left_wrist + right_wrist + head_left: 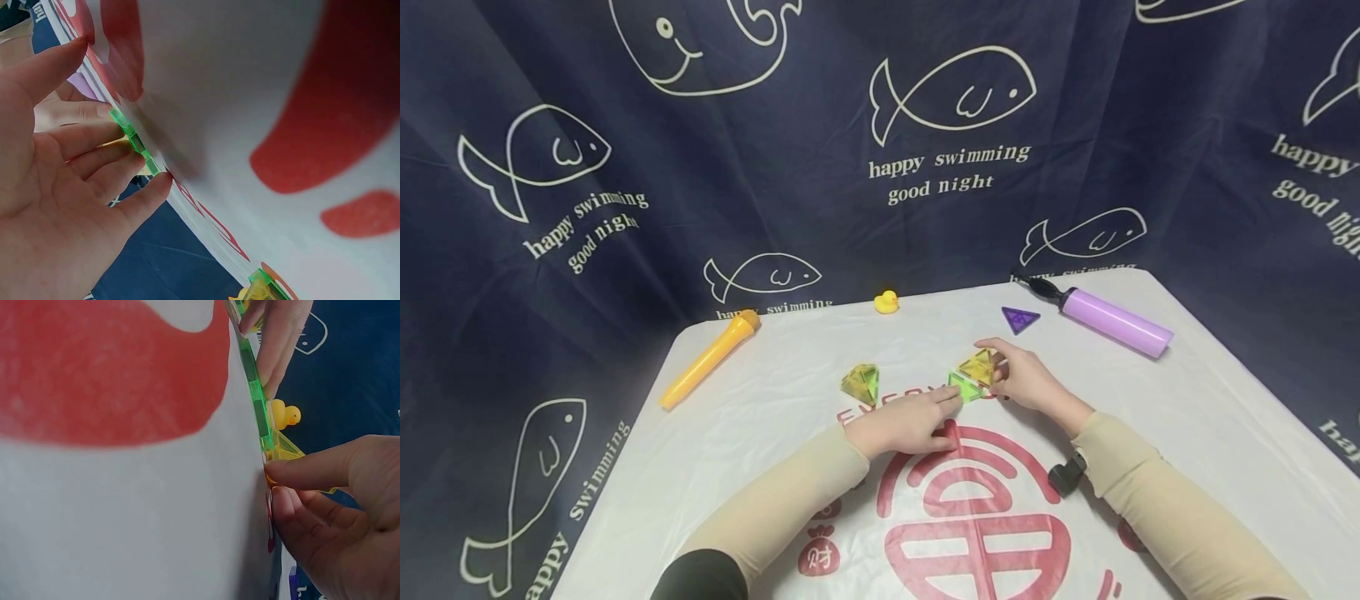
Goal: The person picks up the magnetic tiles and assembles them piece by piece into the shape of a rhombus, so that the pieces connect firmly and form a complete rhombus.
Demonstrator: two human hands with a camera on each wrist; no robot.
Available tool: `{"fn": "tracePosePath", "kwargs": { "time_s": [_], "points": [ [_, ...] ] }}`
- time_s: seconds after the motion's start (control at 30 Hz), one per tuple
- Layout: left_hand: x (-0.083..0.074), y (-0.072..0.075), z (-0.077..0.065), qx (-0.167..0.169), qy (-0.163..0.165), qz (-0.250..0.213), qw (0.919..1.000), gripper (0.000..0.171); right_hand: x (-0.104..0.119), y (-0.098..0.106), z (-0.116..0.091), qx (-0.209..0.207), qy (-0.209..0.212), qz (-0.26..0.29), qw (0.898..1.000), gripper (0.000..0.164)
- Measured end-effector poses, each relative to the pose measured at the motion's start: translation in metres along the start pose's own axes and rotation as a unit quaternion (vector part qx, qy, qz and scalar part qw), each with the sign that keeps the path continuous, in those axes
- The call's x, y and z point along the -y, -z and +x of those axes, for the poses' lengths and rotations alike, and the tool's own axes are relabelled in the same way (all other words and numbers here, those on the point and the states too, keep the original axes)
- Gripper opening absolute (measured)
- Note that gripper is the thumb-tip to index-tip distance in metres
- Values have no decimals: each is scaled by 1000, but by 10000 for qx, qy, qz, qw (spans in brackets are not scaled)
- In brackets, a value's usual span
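A translucent green triangular tile (967, 388) lies flat on the white table cover, seen edge-on in the left wrist view. My left hand (906, 422) reaches over from the left, its fairly straight fingertips resting on that tile. Against the green tile's far edge is a yellow triangular tile (976, 367), which my right hand (1028, 381) pinches between thumb and fingers. In the right wrist view the yellow tile (287, 448) slants up from the table beside the green one. A small shape of joined yellow and green tiles (861, 383) sits left of the hands.
A purple triangular tile (1020, 319) lies beyond my right hand, near a purple hand pump (1116, 322) with a black end. A yellow rubber duck (887, 302) stands at the back edge. An orange toy microphone (711, 358) lies at the left. A dark fish-print curtain (820, 167) hangs behind.
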State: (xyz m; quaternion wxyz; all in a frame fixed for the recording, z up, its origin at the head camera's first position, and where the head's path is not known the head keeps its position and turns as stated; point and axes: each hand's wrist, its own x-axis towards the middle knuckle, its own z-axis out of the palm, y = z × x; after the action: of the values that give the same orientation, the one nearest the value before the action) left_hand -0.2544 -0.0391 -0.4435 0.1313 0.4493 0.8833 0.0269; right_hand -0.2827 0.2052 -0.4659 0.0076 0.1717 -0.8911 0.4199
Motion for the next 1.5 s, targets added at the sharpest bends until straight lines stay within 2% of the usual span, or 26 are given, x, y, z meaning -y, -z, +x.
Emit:
{"fn": "tracePosePath", "kwargs": {
  "time_s": [0.17, 0.53, 0.8, 0.97, 1.23, 1.5],
  "points": [
    [-1, 2, 0, 2, -8, -33, 10000, 69, 0, -3, 1, -36, 19, 2, 10000, 81],
    [-2, 5, 0, 17, -11, -53, 10000, 69, 3, -1, -5, -42, 217, -63, 9997, 79],
    [-2, 4, 0, 21, -33, -104, 9999, 68, 2, -1, -7, -42, 258, 1, 9997, 71],
    [-1, 3, 0, 11, -46, -78, 10000, 69, 3, -3, -6, 22, 221, -151, 9996, 67],
    [-1, 3, 0, 14, -85, -70, 9999, 69, 2, -4, -6, 61, 161, -286, 9994, 64],
    [1, 1, 1, 27, -93, -96, 9999, 68, 1, -3, -7, 128, 210, -202, 9995, 63]
  ]
}}
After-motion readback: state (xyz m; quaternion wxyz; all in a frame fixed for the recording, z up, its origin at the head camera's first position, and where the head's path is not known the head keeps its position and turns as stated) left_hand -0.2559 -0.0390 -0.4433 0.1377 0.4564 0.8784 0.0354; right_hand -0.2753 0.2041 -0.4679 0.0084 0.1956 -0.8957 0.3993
